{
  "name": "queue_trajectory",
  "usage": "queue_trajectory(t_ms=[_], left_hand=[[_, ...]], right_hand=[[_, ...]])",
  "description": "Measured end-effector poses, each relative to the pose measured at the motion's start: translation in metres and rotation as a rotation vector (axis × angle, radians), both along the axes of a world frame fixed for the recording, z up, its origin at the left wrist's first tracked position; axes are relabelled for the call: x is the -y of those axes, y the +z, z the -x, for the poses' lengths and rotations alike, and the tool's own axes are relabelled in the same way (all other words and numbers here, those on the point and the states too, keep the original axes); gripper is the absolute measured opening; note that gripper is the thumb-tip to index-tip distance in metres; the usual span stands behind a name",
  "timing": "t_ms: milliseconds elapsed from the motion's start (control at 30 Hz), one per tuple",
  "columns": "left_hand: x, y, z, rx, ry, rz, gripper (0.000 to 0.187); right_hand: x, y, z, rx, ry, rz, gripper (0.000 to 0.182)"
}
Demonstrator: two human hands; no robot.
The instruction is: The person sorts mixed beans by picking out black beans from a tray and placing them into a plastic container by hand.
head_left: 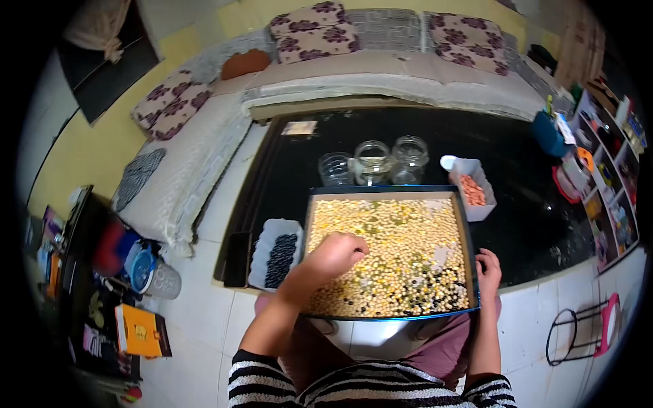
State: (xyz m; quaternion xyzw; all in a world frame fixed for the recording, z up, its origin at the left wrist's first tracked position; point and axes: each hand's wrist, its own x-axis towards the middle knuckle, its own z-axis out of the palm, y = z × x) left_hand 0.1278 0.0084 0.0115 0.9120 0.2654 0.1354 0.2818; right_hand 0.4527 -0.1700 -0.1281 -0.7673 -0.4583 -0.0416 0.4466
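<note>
My left hand (338,254) is over the left half of a shallow box (389,317), its fingers curled together above the beans. Whatever those fingers may hold is hidden. Pale yellow beans (408,234) cover the box floor, mixed with green ones, and black beans (445,289) gather in the near right corner. At the box's right side, my right hand (488,268) grips the edge with bent fingers. Left of the box stands a white plastic tub (256,268) with black beans in it. Reddish-pink nuts or beans (472,190) lie in another white tub (480,170) beyond the right corner.
Clear jars (372,163) stand behind the box on the dark glossy table (524,224). A blue container (552,134) and a shelf of small items (609,163) are at the right. A stool (585,330) stands on the right floor. A sofa (354,71) runs around the back and left.
</note>
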Motion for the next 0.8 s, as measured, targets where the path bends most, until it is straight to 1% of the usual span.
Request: queue_trajectory(t_ms=[33,133,167,200,300,367,467,533,567,600,633,700,733,767,800], left_hand=[[-0.003,0.009,0.02,0.068,0.045,-0.015,0.014],[-0.004,0.029,0.071,0.035,0.309,-0.114,0.013],[-0.004,0.032,0.086,0.005,0.404,-0.123,0.013],[-0.006,0.026,0.1,0.011,0.454,-0.1,0.015],[-0.005,0.013,0.127,-0.067,0.506,-0.054,0.017],[-0.007,-0.003,0.139,-0.03,0.501,-0.044,0.018],[-0.005,-0.008,0.142,0.006,0.574,0.025,0.019],[0.0,0.002,0.135,0.016,0.562,0.001,0.018],[0.001,0.005,0.127,0.026,0.551,-0.022,0.017],[0.001,0.003,0.12,0.072,0.5,-0.039,0.016],[0.003,0.005,0.108,0.05,0.456,-0.061,0.017],[0.007,0.0,0.083,0.111,0.359,0.03,0.016],[0.007,-0.002,0.07,0.079,0.233,-0.049,0.014],[0.008,-0.006,0.056,0.084,0.204,-0.046,0.014],[0.01,-0.011,0.041,0.125,0.09,-0.021,0.014]], right_hand=[[0.0,-0.001,-0.001,0.009,0.005,0.003,0.01],[0.0,0.0,-0.001,-0.016,0.001,0.003,0.011],[0.0,-0.002,-0.002,-0.027,-0.008,0.015,0.011],[0.0,-0.004,-0.004,-0.043,-0.008,0.014,0.011],[0.0,-0.004,-0.004,-0.05,0.002,0.014,0.01],[-0.002,-0.004,-0.002,-0.078,-0.003,0.016,0.01],[-0.001,-0.003,0.0,-0.064,-0.014,-0.012,0.009],[-0.001,-0.004,-0.003,-0.08,-0.006,0.008,0.01],[0.0,-0.012,-0.009,-0.019,0.007,-0.009,0.01],[0.001,-0.01,-0.008,0.023,0.016,-0.007,0.01],[0.0,-0.004,-0.005,0.067,0.02,-0.003,0.011],[0.0,-0.007,-0.005,0.083,0.011,-0.011,0.01],[0.001,-0.003,-0.003,0.083,0.0,-0.003,0.01],[0.0,0.0,0.0,0.081,-0.006,0.003,0.01],[0.0,-0.001,0.0,0.063,-0.015,0.013,0.01]])
